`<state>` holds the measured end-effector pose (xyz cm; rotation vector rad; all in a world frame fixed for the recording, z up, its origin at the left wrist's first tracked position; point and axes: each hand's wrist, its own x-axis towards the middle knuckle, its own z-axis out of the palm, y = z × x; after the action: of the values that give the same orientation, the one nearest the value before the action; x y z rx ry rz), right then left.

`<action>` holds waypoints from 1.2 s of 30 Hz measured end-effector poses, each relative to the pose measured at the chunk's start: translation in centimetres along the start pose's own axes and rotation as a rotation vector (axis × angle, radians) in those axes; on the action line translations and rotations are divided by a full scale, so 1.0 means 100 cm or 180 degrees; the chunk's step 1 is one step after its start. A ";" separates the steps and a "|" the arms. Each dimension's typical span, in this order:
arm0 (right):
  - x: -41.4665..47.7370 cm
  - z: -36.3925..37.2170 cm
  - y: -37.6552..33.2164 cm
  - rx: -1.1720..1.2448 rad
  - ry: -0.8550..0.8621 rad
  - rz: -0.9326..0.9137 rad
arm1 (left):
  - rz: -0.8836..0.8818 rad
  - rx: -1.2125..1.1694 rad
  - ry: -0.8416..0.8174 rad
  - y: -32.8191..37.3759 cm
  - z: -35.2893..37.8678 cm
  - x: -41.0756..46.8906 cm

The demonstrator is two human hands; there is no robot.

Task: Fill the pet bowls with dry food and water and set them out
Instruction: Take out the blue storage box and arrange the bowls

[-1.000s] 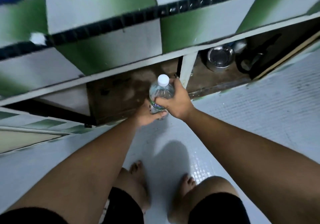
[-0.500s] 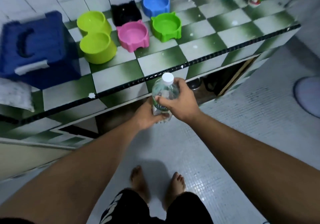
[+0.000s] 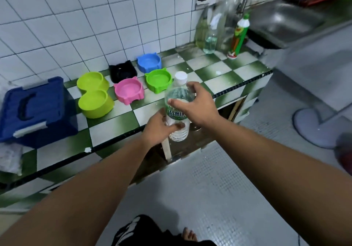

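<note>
Both forearms are bare with no sleeves, watch or rings showing on the left hand (image 3: 158, 129) or right hand (image 3: 198, 105), and below them are black shorts (image 3: 133, 230) bearing a white printed pattern, above a bare foot (image 3: 188, 235)

Both hands on upright capped water bottle (image 3: 178, 101) at checkered counter (image 3: 224, 70) edge: left hand (image 3: 158, 129) low, right hand (image 3: 198, 103) over label. Behind: pink bowl (image 3: 129, 91), green bowl (image 3: 157, 80), blue bowl (image 3: 149, 62), black bowl (image 3: 122, 71), lime double bowl (image 3: 94, 94).
</note>
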<state>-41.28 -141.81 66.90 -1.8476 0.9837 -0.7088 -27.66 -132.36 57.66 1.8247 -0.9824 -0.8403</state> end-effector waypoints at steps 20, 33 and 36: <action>0.229 -0.049 -0.015 -0.0095 0.0863 0.0329 | 0.0516 -0.0038 -0.0466 0.091 -0.003 0.263; 0.343 -0.075 0.032 -0.0186 0.0788 0.0418 | 0.0342 0.0364 -0.0326 0.120 0.032 0.374; 0.363 -0.081 0.046 -0.0169 0.0716 0.0466 | 0.0240 0.0282 -0.0263 0.121 0.043 0.392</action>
<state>-30.34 -177.61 68.89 -1.7461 1.2803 -0.8197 -16.69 -171.98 61.12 1.8273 -1.1502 -0.8434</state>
